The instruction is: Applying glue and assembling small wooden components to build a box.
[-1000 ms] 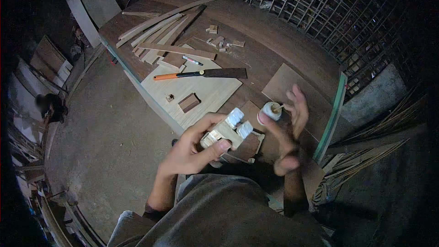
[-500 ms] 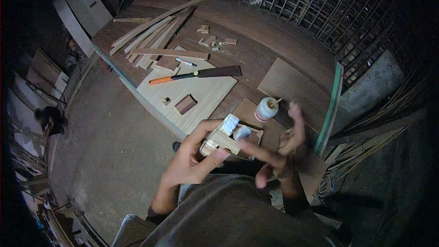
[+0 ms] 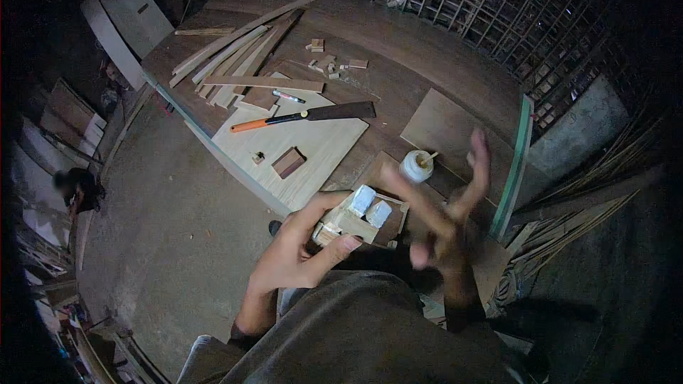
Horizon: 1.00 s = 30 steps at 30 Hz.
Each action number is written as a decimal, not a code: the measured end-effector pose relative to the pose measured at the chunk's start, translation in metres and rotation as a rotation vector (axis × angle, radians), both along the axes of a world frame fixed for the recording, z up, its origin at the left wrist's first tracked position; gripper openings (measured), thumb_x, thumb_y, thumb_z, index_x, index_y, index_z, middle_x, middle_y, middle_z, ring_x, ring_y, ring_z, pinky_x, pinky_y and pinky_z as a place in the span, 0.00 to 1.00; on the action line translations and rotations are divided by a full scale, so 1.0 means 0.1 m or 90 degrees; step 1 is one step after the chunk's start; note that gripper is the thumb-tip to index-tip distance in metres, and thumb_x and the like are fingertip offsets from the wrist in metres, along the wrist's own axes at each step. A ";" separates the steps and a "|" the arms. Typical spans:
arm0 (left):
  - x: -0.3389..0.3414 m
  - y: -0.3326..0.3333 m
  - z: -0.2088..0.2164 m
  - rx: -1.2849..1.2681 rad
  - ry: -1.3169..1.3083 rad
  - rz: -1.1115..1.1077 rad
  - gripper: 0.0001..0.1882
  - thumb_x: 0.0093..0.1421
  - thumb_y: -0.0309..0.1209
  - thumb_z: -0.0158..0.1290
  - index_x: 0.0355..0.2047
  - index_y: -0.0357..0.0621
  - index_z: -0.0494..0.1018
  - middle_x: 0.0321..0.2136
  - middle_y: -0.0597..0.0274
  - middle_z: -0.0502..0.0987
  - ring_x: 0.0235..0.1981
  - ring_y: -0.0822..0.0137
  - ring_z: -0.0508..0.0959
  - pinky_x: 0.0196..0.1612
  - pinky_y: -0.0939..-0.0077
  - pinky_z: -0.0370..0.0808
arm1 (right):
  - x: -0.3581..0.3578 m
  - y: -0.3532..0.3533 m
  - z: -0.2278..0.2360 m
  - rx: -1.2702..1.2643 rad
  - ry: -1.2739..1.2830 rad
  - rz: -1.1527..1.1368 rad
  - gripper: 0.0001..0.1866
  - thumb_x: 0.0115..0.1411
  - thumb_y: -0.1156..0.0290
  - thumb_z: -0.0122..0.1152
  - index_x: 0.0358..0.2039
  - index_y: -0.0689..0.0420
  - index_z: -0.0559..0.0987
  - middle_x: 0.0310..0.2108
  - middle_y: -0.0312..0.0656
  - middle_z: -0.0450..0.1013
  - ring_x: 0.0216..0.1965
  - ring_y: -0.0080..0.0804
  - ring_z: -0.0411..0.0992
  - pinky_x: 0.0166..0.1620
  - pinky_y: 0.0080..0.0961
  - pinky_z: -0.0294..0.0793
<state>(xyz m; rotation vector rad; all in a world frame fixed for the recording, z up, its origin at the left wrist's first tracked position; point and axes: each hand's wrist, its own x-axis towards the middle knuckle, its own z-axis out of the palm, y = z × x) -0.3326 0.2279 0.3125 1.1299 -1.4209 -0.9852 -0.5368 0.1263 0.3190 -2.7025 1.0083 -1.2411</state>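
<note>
My left hand point(image 3: 288, 250) is wrapped round a small assembly of wooden blocks point(image 3: 358, 226), thumb on the near side and fingers behind. Two of its block ends are coated with something white, like glue. To the right, my right hand point(image 3: 449, 231) hovers with fingers spread and nothing in it; its fingertips are blurred. Just beyond the hands stands a white jar point(image 3: 411, 171) with a thin stick point(image 3: 430, 159) poking out of its mouth. Part of a small brown wooden piece point(image 3: 397, 222) shows behind the held blocks.
On the table, a pull saw point(image 3: 299, 115) with an orange-and-black handle lies across a pale board point(image 3: 320, 144). Near it are a brown block point(image 3: 288, 163), a marker point(image 3: 289, 96), long wood strips point(image 3: 242, 64) and scraps point(image 3: 327, 64). Another person point(image 3: 82, 188) is at far left.
My right hand has lifted away from the blocks, its fingers spreading up and outward. Both white-coated ends now show uncovered. My left hand keeps its hold nearly in place.
</note>
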 end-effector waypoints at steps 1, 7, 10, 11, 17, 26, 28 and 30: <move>0.00 -0.01 0.00 0.000 0.001 0.003 0.25 0.61 0.31 0.58 0.56 0.36 0.66 0.44 0.53 0.77 0.46 0.68 0.76 0.50 0.70 0.71 | 0.00 0.05 0.01 -0.059 0.019 0.080 0.50 0.52 0.19 0.20 0.50 0.37 0.81 0.67 0.60 0.40 0.69 0.58 0.42 0.68 0.57 0.42; -0.02 -0.02 0.09 -0.005 -0.114 0.058 0.24 0.60 0.33 0.59 0.54 0.35 0.68 0.42 0.47 0.77 0.44 0.59 0.79 0.46 0.68 0.74 | -0.01 0.00 0.03 0.039 0.009 -0.054 0.49 0.51 0.18 0.20 0.51 0.34 0.81 0.67 0.59 0.40 0.68 0.58 0.43 0.67 0.62 0.43; -0.03 -0.03 0.15 -0.021 -0.218 0.111 0.23 0.59 0.33 0.60 0.51 0.34 0.69 0.38 0.47 0.77 0.41 0.54 0.79 0.43 0.65 0.75 | -0.06 0.08 0.04 -0.169 0.053 -0.021 0.48 0.51 0.18 0.21 0.51 0.32 0.80 0.66 0.59 0.42 0.68 0.59 0.42 0.66 0.63 0.44; -0.03 -0.03 0.16 -0.045 -0.276 0.127 0.23 0.58 0.33 0.60 0.50 0.34 0.70 0.36 0.48 0.76 0.37 0.53 0.78 0.41 0.63 0.74 | -0.05 0.10 0.04 -0.234 0.059 0.035 0.47 0.50 0.18 0.20 0.51 0.30 0.80 0.66 0.60 0.42 0.67 0.59 0.43 0.66 0.63 0.45; -0.02 -0.02 0.23 -0.092 -0.411 0.138 0.20 0.57 0.31 0.59 0.47 0.33 0.71 0.31 0.49 0.73 0.28 0.53 0.74 0.33 0.62 0.71 | -0.06 0.00 0.01 -0.255 0.204 -0.129 0.46 0.51 0.18 0.20 0.50 0.27 0.80 0.65 0.57 0.46 0.67 0.54 0.39 0.65 0.65 0.44; 0.05 -0.06 0.24 -0.155 -0.490 0.119 0.20 0.56 0.30 0.59 0.47 0.33 0.71 0.30 0.50 0.73 0.27 0.53 0.73 0.32 0.63 0.70 | 0.02 0.07 -0.12 -0.253 0.188 -0.129 0.45 0.53 0.20 0.18 0.48 0.28 0.81 0.65 0.56 0.43 0.67 0.53 0.40 0.65 0.62 0.46; 0.06 -0.06 0.23 -0.161 -0.512 0.125 0.21 0.56 0.30 0.59 0.47 0.33 0.71 0.29 0.51 0.73 0.27 0.52 0.73 0.31 0.62 0.70 | -0.01 0.01 -0.11 -0.261 0.206 -0.176 0.46 0.54 0.21 0.17 0.49 0.30 0.81 0.64 0.56 0.44 0.67 0.54 0.39 0.65 0.61 0.47; 0.07 -0.05 0.21 -0.092 -0.444 0.110 0.19 0.58 0.31 0.58 0.48 0.35 0.71 0.32 0.51 0.75 0.31 0.53 0.76 0.36 0.66 0.72 | -0.02 -0.01 -0.11 -0.198 0.116 -0.173 0.48 0.55 0.22 0.15 0.50 0.34 0.81 0.65 0.57 0.43 0.67 0.55 0.41 0.64 0.61 0.48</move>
